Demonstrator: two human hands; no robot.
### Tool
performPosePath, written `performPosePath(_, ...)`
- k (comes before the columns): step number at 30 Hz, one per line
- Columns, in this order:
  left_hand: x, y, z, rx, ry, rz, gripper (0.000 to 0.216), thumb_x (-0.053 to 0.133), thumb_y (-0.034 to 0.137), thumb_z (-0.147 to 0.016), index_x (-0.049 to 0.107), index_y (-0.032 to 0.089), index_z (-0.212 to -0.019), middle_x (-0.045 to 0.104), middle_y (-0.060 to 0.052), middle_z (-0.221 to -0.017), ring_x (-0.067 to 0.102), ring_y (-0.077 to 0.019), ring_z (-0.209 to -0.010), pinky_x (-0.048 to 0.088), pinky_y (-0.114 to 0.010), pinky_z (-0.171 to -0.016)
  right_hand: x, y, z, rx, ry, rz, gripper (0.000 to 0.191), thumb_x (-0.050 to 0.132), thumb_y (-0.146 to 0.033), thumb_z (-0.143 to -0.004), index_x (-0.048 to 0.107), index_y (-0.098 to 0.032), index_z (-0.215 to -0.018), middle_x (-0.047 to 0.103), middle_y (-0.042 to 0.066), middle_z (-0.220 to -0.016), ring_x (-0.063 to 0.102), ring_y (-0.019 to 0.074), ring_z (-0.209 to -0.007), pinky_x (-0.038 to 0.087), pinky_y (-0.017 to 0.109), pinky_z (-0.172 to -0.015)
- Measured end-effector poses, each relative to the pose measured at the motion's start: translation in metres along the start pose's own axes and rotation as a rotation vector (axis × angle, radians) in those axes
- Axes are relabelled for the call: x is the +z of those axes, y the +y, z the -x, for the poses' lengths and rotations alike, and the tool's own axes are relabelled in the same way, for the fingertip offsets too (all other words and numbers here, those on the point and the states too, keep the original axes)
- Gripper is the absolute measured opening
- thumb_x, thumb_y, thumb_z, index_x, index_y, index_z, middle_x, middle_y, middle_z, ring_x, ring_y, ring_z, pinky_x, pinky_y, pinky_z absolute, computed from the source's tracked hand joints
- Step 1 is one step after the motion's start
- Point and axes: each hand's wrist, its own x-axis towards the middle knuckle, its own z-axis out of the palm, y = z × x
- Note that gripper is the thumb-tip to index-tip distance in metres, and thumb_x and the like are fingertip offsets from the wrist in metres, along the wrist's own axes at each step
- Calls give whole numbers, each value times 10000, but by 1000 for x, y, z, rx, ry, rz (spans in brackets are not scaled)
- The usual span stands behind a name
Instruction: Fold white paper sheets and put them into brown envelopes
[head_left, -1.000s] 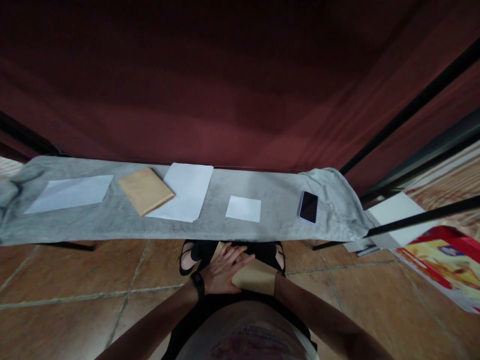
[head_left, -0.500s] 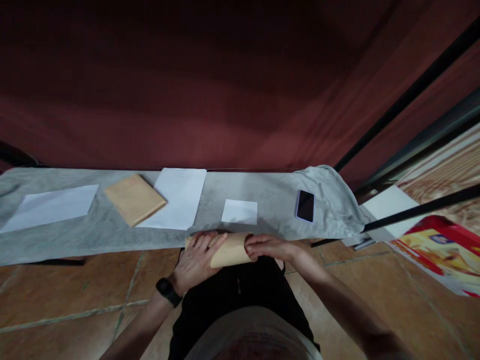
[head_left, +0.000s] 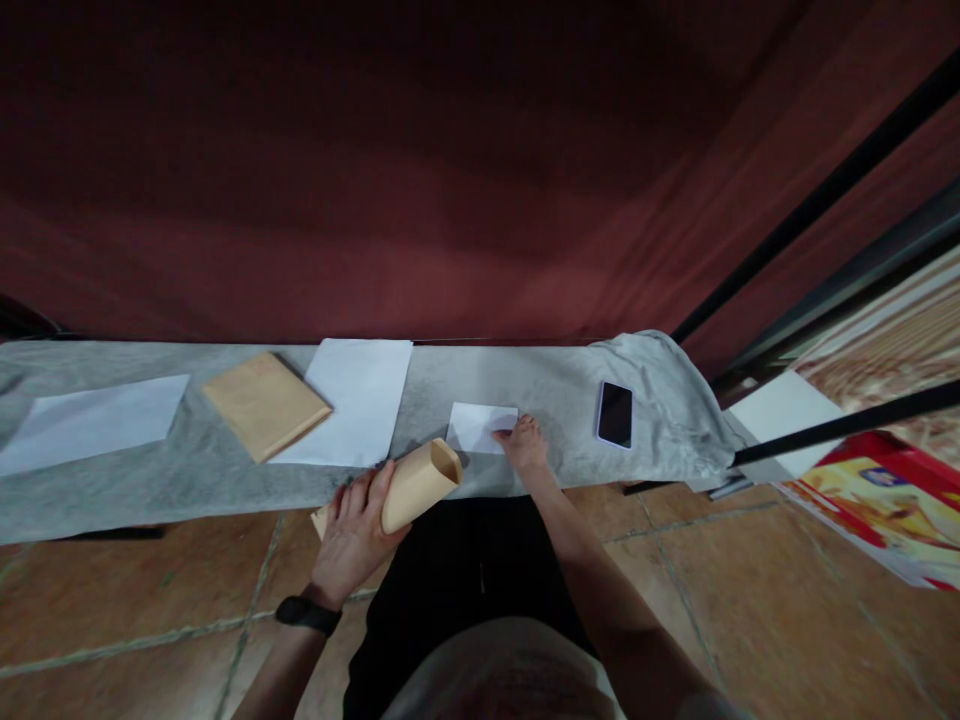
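My left hand (head_left: 352, 530) is wrapped round a brown envelope (head_left: 416, 482) whose mouth bulges open toward the bench. It hovers at the front edge of the grey cloth-covered bench (head_left: 225, 470). My right hand (head_left: 523, 445) reaches onto the bench and its fingertips pinch the near right corner of a small folded white paper (head_left: 478, 425), which lies flat. A black watch (head_left: 304, 612) sits on my left wrist.
On the grey cloth lie a long white envelope (head_left: 90, 422), another brown envelope (head_left: 264, 403) overlapping a white sheet (head_left: 356, 400), and a phone (head_left: 616, 413). A dark red wall stands behind. A white sheet (head_left: 780, 410) and a red printed box (head_left: 877, 500) lie at the right.
My right hand let go of the brown envelope and moved up onto the small white paper. My left hand tilted the envelope so its open mouth faces the bench.
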Motion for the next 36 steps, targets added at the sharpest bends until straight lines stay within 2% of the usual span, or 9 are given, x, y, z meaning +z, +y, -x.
performPosePath(5,6,-9,3,-25,-2,45,987,682,356,-786,149,183,-1598,554,-170,-1336,520,-351,-1260,391,-507,-1091,4,4,-3,30,3,47,507,700,-445,-871,594,-92,-1220,669,230,-1205,652,324,-1141,503,374,-931)
performPosePath(9,9,-13,5,-63,4,51,1021,697,379,-782,122,193,-1606,543,-168,-1352,514,-354,-1265,392,-506,-1091,7,15,-1,-134,65,-146,208,614,-277,-914,655,-164,-1084,718,139,-1114,696,253,-1023,523,321,-858)
performPosePath(12,8,-14,6,-62,-2,46,1020,690,391,-798,105,190,-1608,539,-170,-1354,512,-358,-1257,401,-508,-1080,-1,26,2,-244,83,-294,208,497,-277,-968,668,-183,-1041,755,55,-970,711,191,-869,540,268,-753)
performPosePath(16,5,-13,6,-71,16,45,1011,685,417,-806,114,174,-1605,537,-180,-1341,526,-370,-1216,428,-513,-1042,-45,40,2,-379,404,-490,359,436,-381,-1002,706,-152,-1061,769,73,-940,715,205,-818,549,284,-721)
performPosePath(20,5,-9,5,-90,34,64,987,678,432,-809,146,178,-1601,538,-182,-1331,540,-372,-1189,445,-514,-1016,-87,42,11,-420,651,-213,355,436,-343,-1023,710,-186,-1184,767,107,-1068,729,227,-863,527,304,-772)
performPosePath(25,3,1,-2,-71,33,82,1000,678,436,-809,128,178,-1603,527,-177,-1349,524,-369,-1223,414,-522,-1056,-57,25,40,-516,356,122,319,478,-237,-1007,661,-215,-1267,737,105,-1190,721,203,-957,521,283,-858)
performPosePath(30,-1,5,-4,0,10,55,972,661,396,-808,138,184,-1599,522,-183,-1378,497,-368,-1273,361,-539,-1105,-18,26,44,-403,-39,-40,344,487,-415,-1024,647,-250,-1280,723,59,-1233,692,196,-1056,524,281,-913)
performPosePath(33,-1,3,-2,21,-1,40,974,666,396,-801,148,179,-1596,520,-191,-1378,488,-372,-1288,337,-550,-1121,-23,36,26,-374,-70,-121,396,514,-408,-1008,595,-235,-1354,656,62,-1348,620,205,-1195,483,297,-1001)
performPosePath(36,0,3,0,13,-17,35,979,668,389,-797,143,183,-1597,527,-188,-1375,499,-366,-1279,337,-547,-1121,-34,42,2,-283,33,-12,511,597,-332,-947,515,-180,-1428,576,116,-1425,527,246,-1296,414,340,-1077)
